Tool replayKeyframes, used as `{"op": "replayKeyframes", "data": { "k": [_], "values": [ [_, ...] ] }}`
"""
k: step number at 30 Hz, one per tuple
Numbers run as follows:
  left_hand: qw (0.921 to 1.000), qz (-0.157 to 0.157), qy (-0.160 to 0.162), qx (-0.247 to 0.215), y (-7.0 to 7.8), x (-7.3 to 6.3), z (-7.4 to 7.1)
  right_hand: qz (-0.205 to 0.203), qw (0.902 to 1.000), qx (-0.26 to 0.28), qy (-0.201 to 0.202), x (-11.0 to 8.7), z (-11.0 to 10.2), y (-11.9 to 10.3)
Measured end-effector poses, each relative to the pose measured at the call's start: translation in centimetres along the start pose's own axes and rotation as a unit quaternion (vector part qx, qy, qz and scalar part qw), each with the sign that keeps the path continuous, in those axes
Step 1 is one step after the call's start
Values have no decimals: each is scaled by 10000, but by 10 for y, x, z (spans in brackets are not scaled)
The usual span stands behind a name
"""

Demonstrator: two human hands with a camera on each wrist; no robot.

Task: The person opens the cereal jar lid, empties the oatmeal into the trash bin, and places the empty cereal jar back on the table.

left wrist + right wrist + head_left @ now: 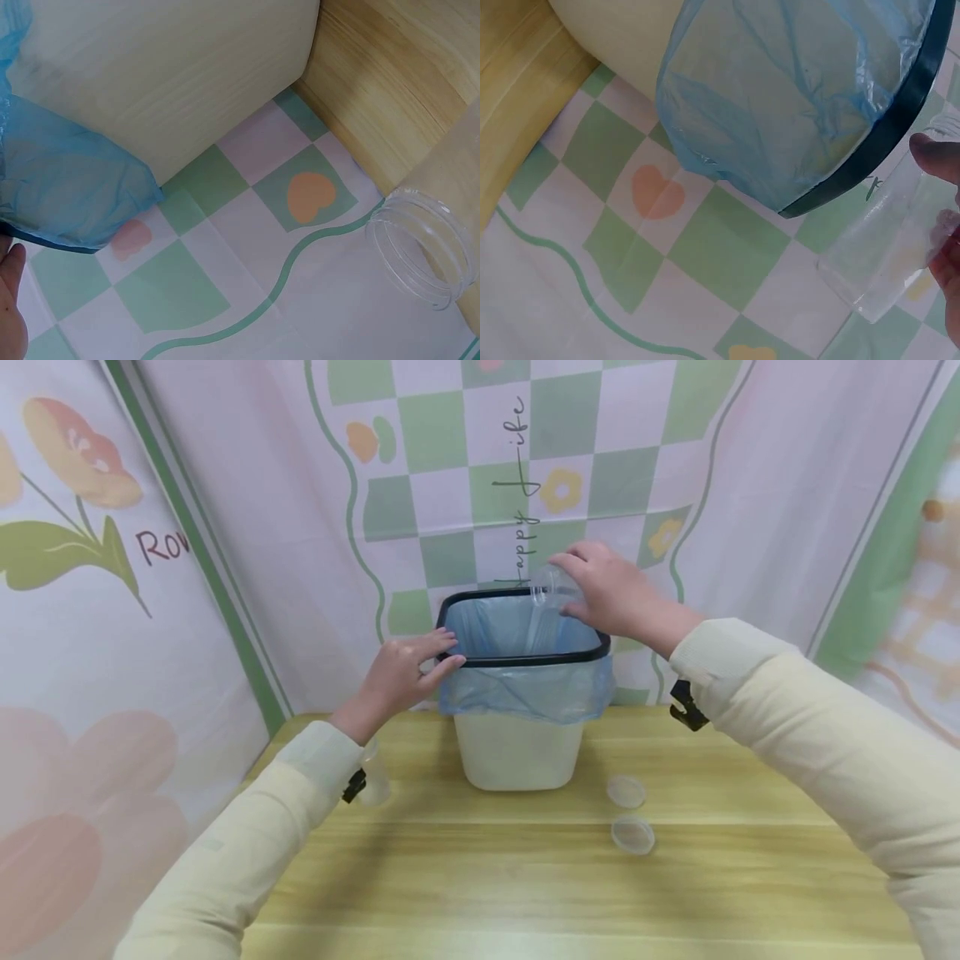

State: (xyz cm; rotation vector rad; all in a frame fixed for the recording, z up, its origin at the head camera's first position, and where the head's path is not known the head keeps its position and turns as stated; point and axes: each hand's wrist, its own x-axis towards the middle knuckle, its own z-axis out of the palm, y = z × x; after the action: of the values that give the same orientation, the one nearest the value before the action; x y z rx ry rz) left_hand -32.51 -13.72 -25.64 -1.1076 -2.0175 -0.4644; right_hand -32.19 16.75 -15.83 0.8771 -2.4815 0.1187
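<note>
A white trash bin stands on the table, its black rim holding a blue plastic liner folded down outside. My left hand rests at the rim's left corner, fingers fairly straight across it. Over the bin's back right side, my right hand grips a clear plastic jar between thumb and fingers; no lid shows on its threaded neck. Another clear jar, with an open mouth, lies near my left wrist and is partly hidden by the sleeve in the head view.
Two round clear lids, a farther lid and a nearer lid, lie on the wooden table right of the bin. A patterned cloth hangs close behind the bin, with more cloth at both sides.
</note>
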Motion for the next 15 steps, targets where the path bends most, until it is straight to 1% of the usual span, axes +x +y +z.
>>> {"op": "replayKeyframes", "data": {
  "k": [5,8,11,15],
  "values": [
    [10000,25,37,-25,0,0,0,471,9987,178,46,-4,-3,2],
    [10000,51,56,-27,-1,0,1,660,9973,295,143,-5,-5,5],
    [9999,93,68,-37,-1,0,1,824,9958,389,129,-7,-7,7],
    [9999,116,89,-90,-1,1,2,1091,9919,644,68,-10,-9,9]
  ]
}}
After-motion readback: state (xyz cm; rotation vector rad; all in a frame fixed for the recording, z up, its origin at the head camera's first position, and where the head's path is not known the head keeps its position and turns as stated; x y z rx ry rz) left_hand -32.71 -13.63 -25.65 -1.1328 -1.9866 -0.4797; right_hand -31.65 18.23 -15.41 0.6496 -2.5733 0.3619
